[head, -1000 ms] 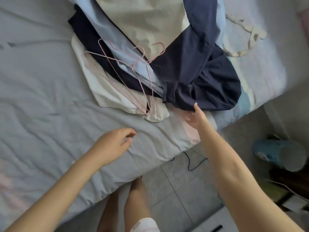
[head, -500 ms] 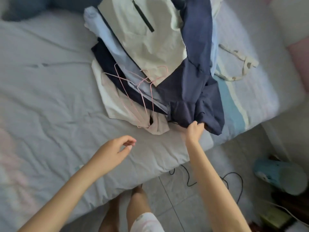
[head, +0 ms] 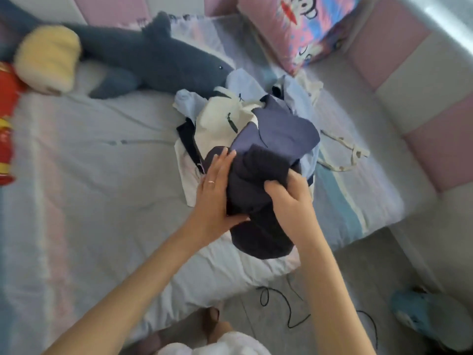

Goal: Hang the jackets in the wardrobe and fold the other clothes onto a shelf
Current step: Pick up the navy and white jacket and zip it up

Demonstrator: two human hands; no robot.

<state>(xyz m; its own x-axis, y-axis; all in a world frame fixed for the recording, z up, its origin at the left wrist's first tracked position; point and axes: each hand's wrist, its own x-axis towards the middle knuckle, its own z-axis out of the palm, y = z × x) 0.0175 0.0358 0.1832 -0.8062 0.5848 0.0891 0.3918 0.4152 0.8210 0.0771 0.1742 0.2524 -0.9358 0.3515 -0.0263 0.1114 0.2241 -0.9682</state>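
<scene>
Two hands, the left hand (head: 213,198) and the right hand (head: 290,201), one plush shark (head: 153,57), one pillow (head: 302,24) and one floor cable (head: 289,311) are counted.

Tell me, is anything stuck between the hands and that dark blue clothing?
Nothing visible. The left hand lies flat against the dark navy garment and the right hand clutches its other side. No wardrobe or shelf shows here.

We have one view only, from a wide-angle camera worn on the head, looking forward and steeply down. It sits close above the bed (head: 84,201), which fills the left and centre of the frame. The floor (head: 358,272) occupies the lower right; padded wall panels (head: 422,55) run along the top and right edges.
</scene>
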